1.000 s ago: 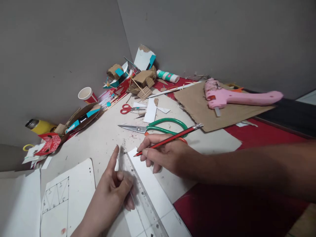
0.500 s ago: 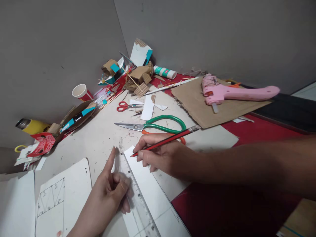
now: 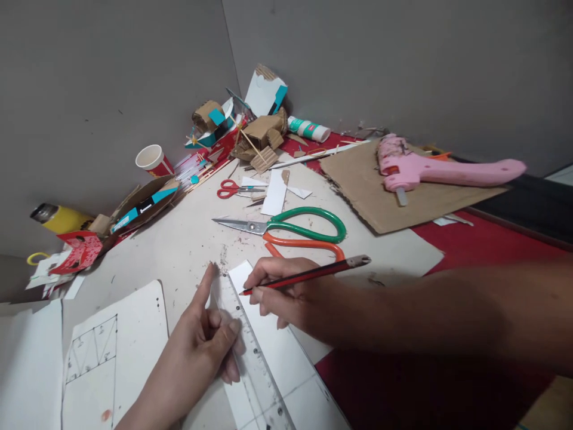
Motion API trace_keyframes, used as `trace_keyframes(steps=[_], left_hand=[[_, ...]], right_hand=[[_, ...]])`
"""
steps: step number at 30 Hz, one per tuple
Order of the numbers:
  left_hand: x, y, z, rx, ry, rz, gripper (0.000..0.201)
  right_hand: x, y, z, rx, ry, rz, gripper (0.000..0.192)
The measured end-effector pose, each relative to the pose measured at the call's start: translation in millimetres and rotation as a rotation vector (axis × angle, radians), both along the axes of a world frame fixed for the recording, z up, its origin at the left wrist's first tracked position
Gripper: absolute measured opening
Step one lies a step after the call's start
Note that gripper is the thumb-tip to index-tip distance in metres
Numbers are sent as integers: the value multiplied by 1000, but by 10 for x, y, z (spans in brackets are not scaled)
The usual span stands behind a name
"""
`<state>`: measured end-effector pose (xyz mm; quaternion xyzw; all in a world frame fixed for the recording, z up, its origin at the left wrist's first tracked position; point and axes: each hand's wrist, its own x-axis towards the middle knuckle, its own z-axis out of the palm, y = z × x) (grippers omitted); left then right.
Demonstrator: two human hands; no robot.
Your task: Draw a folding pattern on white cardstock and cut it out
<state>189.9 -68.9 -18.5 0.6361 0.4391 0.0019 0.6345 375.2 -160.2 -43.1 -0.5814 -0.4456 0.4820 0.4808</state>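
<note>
Red-and-black pencil (image 3: pixel 308 275) pinched in right hand (image 3: pixel 286 292), tip at the edge of the clear plastic ruler (image 3: pixel 253 352), which left hand (image 3: pixel 203 343) presses flat, fingers curled, onto the white card strip (image 3: pixel 280 352).

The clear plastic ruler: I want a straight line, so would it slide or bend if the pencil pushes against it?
The clear plastic ruler lies flat on smooth white card, so it could slip. The left hand pressing it probably prevents that. It looks thin, likely flexing if lifted by one end.
</note>
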Motion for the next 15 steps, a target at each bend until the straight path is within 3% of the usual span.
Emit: trace_keyframes(steps=[15], left_hand=[[24, -54, 36, -22, -2, 60, 98]], right_hand=[[-21, 14, 1, -50, 99, -3, 8]])
